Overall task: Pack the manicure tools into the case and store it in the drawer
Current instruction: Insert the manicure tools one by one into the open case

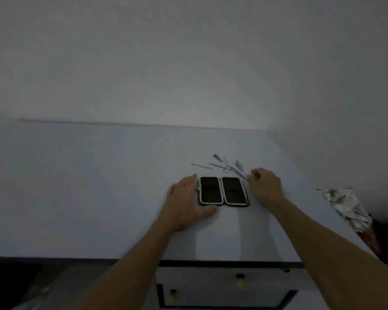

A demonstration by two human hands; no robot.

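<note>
Drawer [224, 291] dim and cropped below the case [223, 191], which lies open on the tabletop [99, 186]; left hand [187, 202] flat, fingers spread at its left edge; right hand [265, 186] pinching thin tweezers [240, 174] at its right; blurred tools [220, 163] beyond.

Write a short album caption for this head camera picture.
Left hand steadies an open case on a white table while right hand pinches a thin metal tool from the loose pile.

Drawer [224, 287] front cut off below
</note>
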